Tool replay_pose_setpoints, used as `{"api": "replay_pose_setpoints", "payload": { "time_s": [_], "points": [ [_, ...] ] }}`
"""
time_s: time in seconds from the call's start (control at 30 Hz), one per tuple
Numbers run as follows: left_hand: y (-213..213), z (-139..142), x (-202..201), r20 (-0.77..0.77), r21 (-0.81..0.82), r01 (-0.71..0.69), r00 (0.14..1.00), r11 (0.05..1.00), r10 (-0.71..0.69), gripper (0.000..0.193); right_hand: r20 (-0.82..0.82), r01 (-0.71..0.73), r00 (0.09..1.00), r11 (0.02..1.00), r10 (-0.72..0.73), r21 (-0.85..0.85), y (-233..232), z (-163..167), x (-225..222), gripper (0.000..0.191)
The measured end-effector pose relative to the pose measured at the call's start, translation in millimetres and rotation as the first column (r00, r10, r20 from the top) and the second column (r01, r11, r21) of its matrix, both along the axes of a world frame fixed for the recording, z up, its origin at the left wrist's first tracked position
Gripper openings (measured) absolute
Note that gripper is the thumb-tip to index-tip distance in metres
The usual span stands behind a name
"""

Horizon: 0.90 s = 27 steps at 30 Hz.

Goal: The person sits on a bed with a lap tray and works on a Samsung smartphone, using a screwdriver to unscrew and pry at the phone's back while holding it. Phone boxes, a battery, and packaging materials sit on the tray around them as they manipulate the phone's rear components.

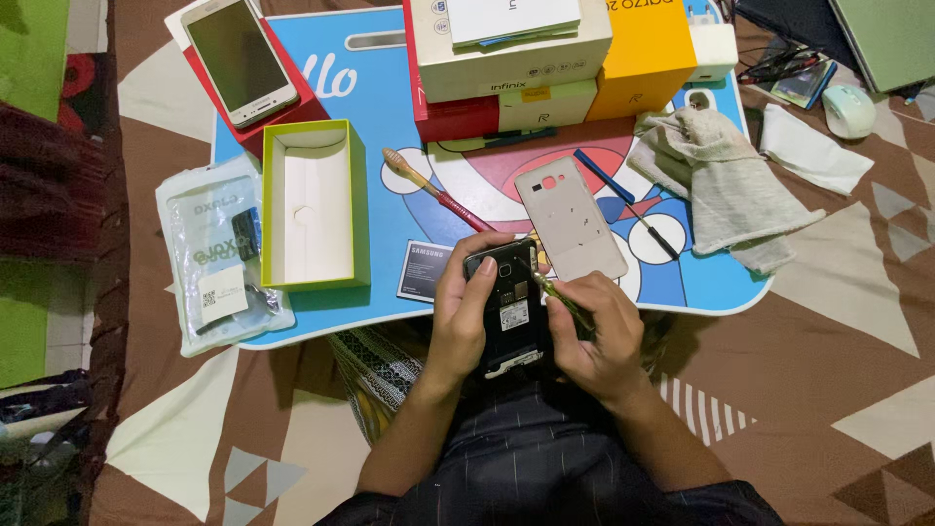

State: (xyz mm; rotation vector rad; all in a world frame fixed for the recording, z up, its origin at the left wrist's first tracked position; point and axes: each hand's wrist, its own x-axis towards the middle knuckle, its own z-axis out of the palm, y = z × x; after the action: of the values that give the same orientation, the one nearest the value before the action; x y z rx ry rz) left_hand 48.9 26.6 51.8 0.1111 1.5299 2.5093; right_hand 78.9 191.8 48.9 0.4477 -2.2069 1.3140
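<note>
Left hand: the left hand [463, 317] is curling around the left edge of the opened phone [506, 307], thumb lying along its top corner, wrist bent inward, gripping it firmly.
Right hand: the right hand [596, 336] is closing its fingers around a thin green-handled tool [557, 295], whose tip is pointing at the phone's upper right edge.
Phone: it is sitting between both hands, over the lap, at the near edge of the lap desk [390, 117]; its black inner frame is showing, glossy, with a white label.
Back cover: the pale, matte rear shell [570, 219] is lying just beyond the phone on the desk.
Battery: a flat dark battery [424, 271] is resting just left of the left hand.
Surroundings: a toothbrush [433, 190], an open green box [312, 205], a crumpled grey cloth [716, 185] and stacked cardboard boxes [511, 63] are lying around.
</note>
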Motion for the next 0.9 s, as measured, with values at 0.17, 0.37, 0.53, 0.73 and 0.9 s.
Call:
{"api": "replay_pose_setpoints", "payload": {
  "time_s": [0.17,0.37,0.53,0.73,0.9],
  "points": [
    [-0.9,-1.9,1.3,0.003,-0.027,-0.014,1.000,1.000,0.014,0.030,-0.029,0.029,0.999,1.000,-0.029,0.006,3.8,-0.1,-2.1,0.025],
    [-0.9,-3.1,1.7,-0.019,-0.036,-0.017,1.000,0.999,0.016,0.030,-0.021,-0.002,1.000,1.000,0.003,0.030,9.6,6.1,-5.0,0.025],
    [-0.5,-2.1,0.8,-0.022,-0.035,-0.007,1.000,0.999,0.006,0.030,-0.009,-0.030,1.000,0.999,0.030,0.035,11.9,10.8,-7.5,0.023],
    [-0.9,1.7,0.7,-0.023,-0.060,0.003,1.000,0.998,-0.005,0.029,0.068,-0.081,0.995,0.996,0.078,0.038,18.8,19.8,-9.5,0.024],
    [-3.1,1.4,-0.6,-0.032,-0.091,0.017,0.999,0.996,-0.020,0.028,0.196,-0.161,0.969,0.986,0.150,0.039,30.5,32.7,-15.9,0.024]
  ]
}}
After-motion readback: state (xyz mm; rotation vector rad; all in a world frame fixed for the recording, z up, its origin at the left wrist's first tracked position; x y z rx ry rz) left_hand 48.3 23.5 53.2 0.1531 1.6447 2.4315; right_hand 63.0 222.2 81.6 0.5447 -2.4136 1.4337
